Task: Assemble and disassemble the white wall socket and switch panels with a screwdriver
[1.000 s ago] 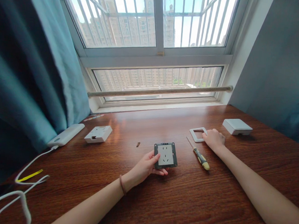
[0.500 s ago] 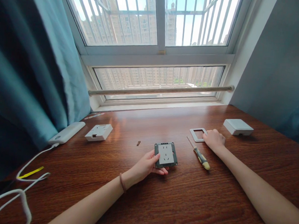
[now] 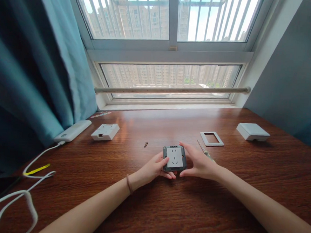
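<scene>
A wall socket insert (image 3: 175, 157), with a white slotted face in a dark grey mounting frame, is tilted up above the table. My left hand (image 3: 159, 165) pinches its left side, thumb on the face and fingers underneath. At the socket's right edge, my right hand (image 3: 198, 163) has its fingers and thumb spread around the top and bottom corners; firm contact is not clear. Beneath that hand lies a screwdriver (image 3: 206, 152), its handle mostly covered. The white cover frame (image 3: 219, 141) rests flat farther right. Two small screws (image 3: 145, 144) are left of the socket.
A white back box (image 3: 105, 132) stands at the left, beside a white power bank (image 3: 72, 130) with a white cable (image 3: 31, 200) and yellow strip (image 3: 37, 169). Another white box (image 3: 253, 132) sits at the far right. The window and its rail (image 3: 173, 91) border the table's back.
My right hand has let go of the white cover frame, which stays on the table. It has moved left to the socket insert, passing over the screwdriver. My left hand keeps its hold.
</scene>
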Action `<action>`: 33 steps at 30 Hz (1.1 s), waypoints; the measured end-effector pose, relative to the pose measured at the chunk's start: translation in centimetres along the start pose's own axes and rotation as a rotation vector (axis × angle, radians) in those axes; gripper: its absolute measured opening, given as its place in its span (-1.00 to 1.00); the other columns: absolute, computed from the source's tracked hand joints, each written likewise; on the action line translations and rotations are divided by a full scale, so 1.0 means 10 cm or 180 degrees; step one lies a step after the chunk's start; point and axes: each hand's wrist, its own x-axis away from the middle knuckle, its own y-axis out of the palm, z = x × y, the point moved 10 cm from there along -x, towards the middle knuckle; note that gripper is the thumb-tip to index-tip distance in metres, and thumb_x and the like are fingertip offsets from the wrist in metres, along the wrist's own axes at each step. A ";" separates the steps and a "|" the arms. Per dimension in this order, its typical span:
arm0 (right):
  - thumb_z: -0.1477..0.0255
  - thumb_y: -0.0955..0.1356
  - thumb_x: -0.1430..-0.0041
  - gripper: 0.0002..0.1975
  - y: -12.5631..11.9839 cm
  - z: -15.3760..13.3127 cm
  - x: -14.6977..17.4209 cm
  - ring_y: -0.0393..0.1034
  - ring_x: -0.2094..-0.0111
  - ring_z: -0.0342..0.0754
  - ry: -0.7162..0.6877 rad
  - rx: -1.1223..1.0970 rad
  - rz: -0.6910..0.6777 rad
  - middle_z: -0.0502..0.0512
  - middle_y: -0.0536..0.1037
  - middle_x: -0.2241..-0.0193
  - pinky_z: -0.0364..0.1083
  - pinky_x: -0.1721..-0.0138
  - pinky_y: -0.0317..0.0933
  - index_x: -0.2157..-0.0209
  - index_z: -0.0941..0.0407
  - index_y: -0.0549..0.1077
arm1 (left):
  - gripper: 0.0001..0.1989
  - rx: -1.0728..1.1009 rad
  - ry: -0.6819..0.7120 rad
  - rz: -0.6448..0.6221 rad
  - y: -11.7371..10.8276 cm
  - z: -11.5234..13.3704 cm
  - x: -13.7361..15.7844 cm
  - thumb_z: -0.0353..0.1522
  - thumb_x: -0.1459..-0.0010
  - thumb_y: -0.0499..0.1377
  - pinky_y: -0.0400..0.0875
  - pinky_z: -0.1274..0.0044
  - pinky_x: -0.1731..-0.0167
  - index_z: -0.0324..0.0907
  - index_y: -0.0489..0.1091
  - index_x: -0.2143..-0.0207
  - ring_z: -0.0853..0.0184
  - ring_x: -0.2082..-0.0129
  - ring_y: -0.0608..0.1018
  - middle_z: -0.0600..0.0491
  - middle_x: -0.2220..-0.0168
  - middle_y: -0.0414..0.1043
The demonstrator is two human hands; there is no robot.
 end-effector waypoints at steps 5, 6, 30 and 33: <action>0.36 0.47 0.19 0.00 0.08 0.03 0.03 0.13 -0.14 0.13 0.0190 -0.0016 0.0007 0.33 0.19 -0.15 0.09 -0.09 0.10 -0.24 0.13 -0.11 | -0.52 -0.0006 0.0042 -0.0029 0.03 0.03 0.01 -0.17 -0.15 0.08 0.46 0.54 0.49 -0.24 0.09 -0.03 0.26 0.50 0.59 -0.11 0.40 0.48; 0.36 0.47 0.19 0.00 0.07 0.05 0.03 0.14 -0.14 0.13 0.0220 -0.0009 0.0009 0.33 0.20 -0.14 0.09 -0.09 0.10 -0.24 0.13 -0.11 | -0.52 0.0001 0.0036 -0.0023 0.03 0.04 0.02 -0.17 -0.14 0.08 0.46 0.54 0.49 -0.23 0.09 -0.03 0.26 0.50 0.59 -0.11 0.40 0.48; 0.28 0.49 0.25 0.08 0.04 0.18 0.03 0.12 -0.14 0.15 0.0453 -0.0119 -0.0197 0.32 0.20 -0.14 0.11 -0.07 0.08 -0.25 0.11 -0.12 | -0.53 -0.0091 -0.0048 0.0215 -0.06 0.01 0.00 -0.30 -0.08 0.18 0.47 0.53 0.46 -0.27 0.16 0.00 0.29 0.47 0.59 -0.15 0.27 0.47; 0.24 0.48 0.24 0.07 0.05 0.16 0.03 0.09 -0.16 0.14 0.0393 -0.0111 -0.0249 0.34 0.17 -0.15 0.11 -0.11 0.04 -0.24 0.15 -0.12 | -0.55 -0.0131 -0.0067 0.0204 -0.04 0.02 0.02 -0.31 -0.09 0.17 0.48 0.53 0.44 -0.27 0.17 0.00 0.31 0.46 0.58 -0.15 0.26 0.46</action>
